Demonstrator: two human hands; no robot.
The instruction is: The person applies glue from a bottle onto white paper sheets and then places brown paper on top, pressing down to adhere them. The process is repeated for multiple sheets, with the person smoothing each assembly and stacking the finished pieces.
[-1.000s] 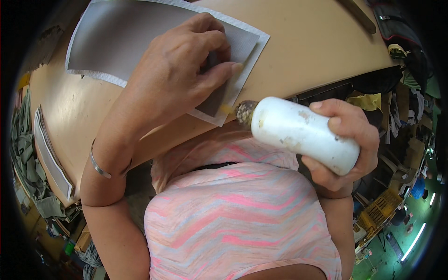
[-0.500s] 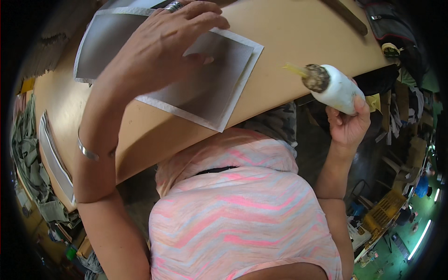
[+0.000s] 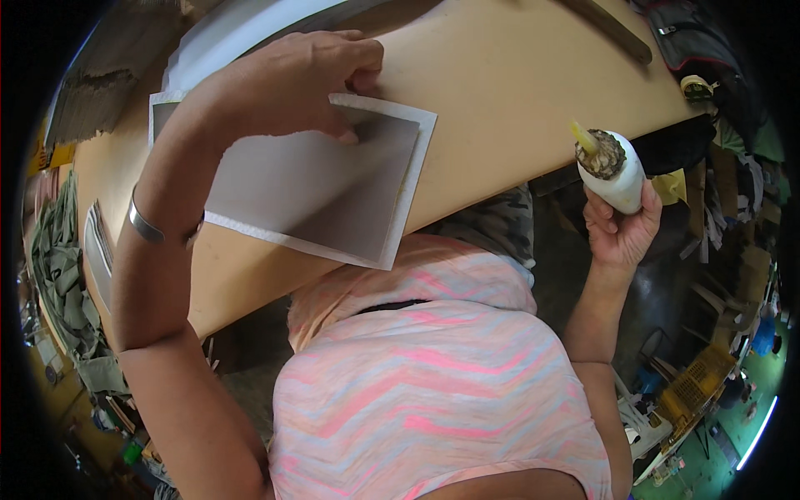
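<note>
A flat grey panel with a white border (image 3: 300,187) lies on the table, its near corner jutting past the table edge toward my body. My left hand (image 3: 304,83) is at its far edge, fingers curled over and thumb on the grey face, closed on the panel. That hand and forearm hide part of its left side. In my right hand (image 3: 625,229), off the table's right side, is a white squeeze bottle (image 3: 618,179). Its top is crusted brown, with a yellowish nozzle tilted up and leftward. The bottle is apart from the panel.
White sheets (image 3: 242,37) lie beyond the panel on the tan table (image 3: 492,92). A dark wooden bar (image 3: 612,29) rests at the far right, near a black bag (image 3: 687,42). Green-grey cloth (image 3: 62,275) hangs at the left. A yellow crate (image 3: 692,387) stands at lower right.
The panel has slid nearer my body, exposing white sheets beyond it. My left hand has gone from hovering with spread fingers to closing on its edge. The bottle in my right hand has tipped more upright.
</note>
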